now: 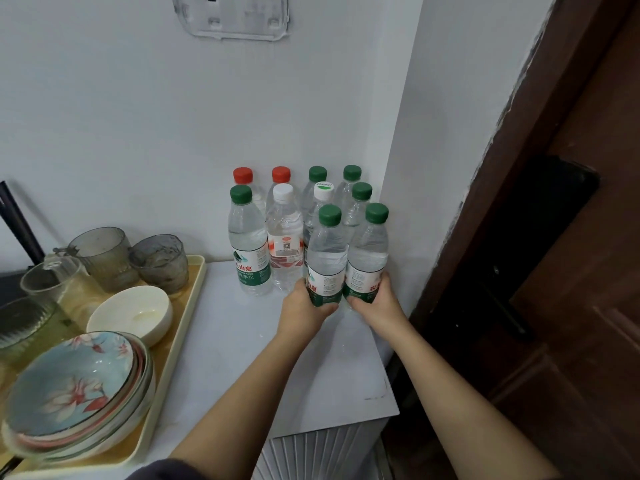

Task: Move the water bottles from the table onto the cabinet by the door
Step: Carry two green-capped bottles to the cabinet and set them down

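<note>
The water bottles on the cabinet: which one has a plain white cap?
The bottle with the red-and-white label, second from the left in the middle row. The other white cap carries a green mark; all others are green or red.

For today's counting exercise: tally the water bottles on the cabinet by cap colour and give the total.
Green caps: 6
Red caps: 2
White caps: 2 (one has a green rim)
Total: 10 bottles

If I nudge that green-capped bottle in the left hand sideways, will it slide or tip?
Probably tip rather than slide: the bottle is tall and narrow. It looks full nearly to the neck, so likely heavy for its size. The left hand grips it low, near the base, and the bottle in the right hand stands beside it, so a tip could knock that one.
</note>
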Available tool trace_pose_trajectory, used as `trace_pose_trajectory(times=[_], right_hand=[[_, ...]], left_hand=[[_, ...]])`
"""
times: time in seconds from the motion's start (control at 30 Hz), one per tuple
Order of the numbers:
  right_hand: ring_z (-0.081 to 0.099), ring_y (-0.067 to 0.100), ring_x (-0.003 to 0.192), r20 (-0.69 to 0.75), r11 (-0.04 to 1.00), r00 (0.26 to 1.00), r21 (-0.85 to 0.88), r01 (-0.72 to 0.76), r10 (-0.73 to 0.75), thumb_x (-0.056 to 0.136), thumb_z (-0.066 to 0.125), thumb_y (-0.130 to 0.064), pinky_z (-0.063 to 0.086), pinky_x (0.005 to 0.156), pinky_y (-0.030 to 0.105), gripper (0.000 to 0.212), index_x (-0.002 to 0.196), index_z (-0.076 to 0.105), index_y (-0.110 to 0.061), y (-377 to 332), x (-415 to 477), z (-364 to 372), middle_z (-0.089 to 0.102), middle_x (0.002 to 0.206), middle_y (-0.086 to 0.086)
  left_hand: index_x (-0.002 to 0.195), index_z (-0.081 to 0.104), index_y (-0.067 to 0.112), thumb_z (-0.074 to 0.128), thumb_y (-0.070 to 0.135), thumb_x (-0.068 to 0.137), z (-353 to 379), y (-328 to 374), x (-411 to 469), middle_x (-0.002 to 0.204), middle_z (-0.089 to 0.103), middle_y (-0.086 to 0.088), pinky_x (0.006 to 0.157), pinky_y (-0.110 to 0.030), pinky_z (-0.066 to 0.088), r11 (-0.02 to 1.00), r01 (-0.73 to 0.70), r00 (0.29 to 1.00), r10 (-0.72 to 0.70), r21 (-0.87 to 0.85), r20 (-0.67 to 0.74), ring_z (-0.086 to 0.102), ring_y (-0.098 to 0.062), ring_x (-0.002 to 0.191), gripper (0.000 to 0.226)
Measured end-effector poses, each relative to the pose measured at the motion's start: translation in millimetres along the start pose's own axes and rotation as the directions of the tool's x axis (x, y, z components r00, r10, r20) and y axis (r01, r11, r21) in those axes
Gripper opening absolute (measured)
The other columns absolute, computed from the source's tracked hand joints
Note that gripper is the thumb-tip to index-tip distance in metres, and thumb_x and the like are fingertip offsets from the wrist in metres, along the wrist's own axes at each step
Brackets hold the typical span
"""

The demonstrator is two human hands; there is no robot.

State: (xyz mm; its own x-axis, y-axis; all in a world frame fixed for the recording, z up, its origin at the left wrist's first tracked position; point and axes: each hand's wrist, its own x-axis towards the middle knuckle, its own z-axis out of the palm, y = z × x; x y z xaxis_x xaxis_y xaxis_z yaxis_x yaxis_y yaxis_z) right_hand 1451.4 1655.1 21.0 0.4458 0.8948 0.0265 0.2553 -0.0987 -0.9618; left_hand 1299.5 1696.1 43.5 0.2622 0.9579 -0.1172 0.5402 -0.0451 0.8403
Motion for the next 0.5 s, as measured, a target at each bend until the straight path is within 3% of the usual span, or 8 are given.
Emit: trace_pose_trajectory(times=[0.03, 0.1, 0.17, 0.23, 0.33, 0.4, 0.5], right_hand=[[0.061, -0.014, 0.092, 0.004, 1.0, 1.0, -0.015, -0.001, 0.001, 0.078, 0.073, 0.008, 0.046, 0.073, 0.004, 0.066, 0.127, 0.037, -0.019, 0, -4, -2, 0.059, 0.114, -0.004], [0.057, -0.012, 0.109, 0.018, 0.996, 1.0, -0.086, 0.0, 0.002, 0.077, 0.076, -0.004, 0.045, 0.089, 0.009, 0.072, 0.135, 0.036, -0.02, 1, -16, -6, 0.056, 0.127, -0.002], [0.043, 0.011, 0.136, 0.023, 0.966, 0.999, -0.259, -0.02, 0.027, 0.074, 0.077, -0.029, 0.038, 0.111, 0.032, 0.092, 0.15, 0.025, -0.017, 7, -30, -8, 0.043, 0.148, 0.004], [0.024, 0.026, 0.147, 0.045, 0.88, 0.998, -0.476, -0.018, 0.045, 0.078, 0.07, -0.043, 0.025, 0.118, 0.047, 0.098, 0.155, 0.015, -0.015, 10, -46, -9, 0.027, 0.158, 0.009], [0.0, 0.029, 0.151, 0.085, 0.712, 0.989, -0.701, -0.025, 0.118, 0.091, 0.057, -0.05, 0.008, 0.12, 0.055, 0.088, 0.156, 0.005, -0.021, 7, -73, -13, 0.003, 0.165, 0.006], [-0.009, 0.03, 0.151, 0.123, 0.623, 0.983, -0.782, 0.012, 0.135, 0.093, 0.049, -0.054, 0.001, 0.118, 0.058, 0.083, 0.156, 0.004, -0.025, 2, -86, -14, -0.004, 0.165, 0.004], [-0.016, 0.03, 0.15, 0.203, 0.519, 0.97, -0.848, 0.105, 0.134, 0.095, 0.042, -0.058, -0.004, 0.117, 0.059, 0.08, 0.156, 0.0, -0.03, -7, -101, -11, -0.011, 0.165, 0.003]], left_hand=[[0.135, 0.045, 0.009, 0.08, 0.022, 0.077, -1, -2, -4, 0.134, 0.058, -0.007, 0.086, -0.02, 0.038, 1.0, -0.003, 1.0, 0.003, 0.013, 0.0, 0.055, -0.023, 0.121, 0.069], [0.143, 0.033, 0.007, 0.077, 0.03, 0.079, -5, -9, -15, 0.143, 0.048, -0.009, 0.095, -0.024, 0.037, 0.995, -0.017, 1.0, 0.016, 0.103, 0.006, 0.046, -0.024, 0.13, 0.081], [0.15, 0.017, 0.006, 0.069, 0.043, 0.084, -9, -20, -28, 0.152, 0.034, -0.012, 0.108, -0.032, 0.03, 0.955, -0.042, 0.999, 0.036, 0.292, 0.026, 0.033, -0.027, 0.139, 0.092], [0.152, 0.008, 0.007, 0.054, 0.055, 0.089, -12, -33, -42, 0.158, 0.02, -0.012, 0.116, -0.038, 0.018, 0.859, -0.083, 0.997, 0.076, 0.506, 0.034, 0.019, -0.029, 0.145, 0.092], [0.153, 0.003, 0.013, 0.034, 0.063, 0.092, -16, -52, -62, 0.161, 0.006, -0.011, 0.118, -0.047, 0.006, 0.703, -0.107, 0.994, 0.096, 0.703, 0.055, 0.003, -0.032, 0.148, 0.085], [0.153, 0.014, 0.013, 0.024, 0.066, 0.09, -20, -61, -75, 0.16, 0.014, -0.016, 0.116, -0.053, 0.01, 0.63, -0.106, 0.993, 0.1, 0.769, 0.055, 0.01, -0.037, 0.147, 0.083], [0.139, 0.049, 0.007, 0.028, 0.063, 0.082, -23, -75, -91, 0.144, 0.045, -0.023, 0.106, -0.062, 0.031, 0.63, -0.122, 0.988, 0.154, 0.767, 0.031, 0.04, -0.045, 0.133, 0.082]])
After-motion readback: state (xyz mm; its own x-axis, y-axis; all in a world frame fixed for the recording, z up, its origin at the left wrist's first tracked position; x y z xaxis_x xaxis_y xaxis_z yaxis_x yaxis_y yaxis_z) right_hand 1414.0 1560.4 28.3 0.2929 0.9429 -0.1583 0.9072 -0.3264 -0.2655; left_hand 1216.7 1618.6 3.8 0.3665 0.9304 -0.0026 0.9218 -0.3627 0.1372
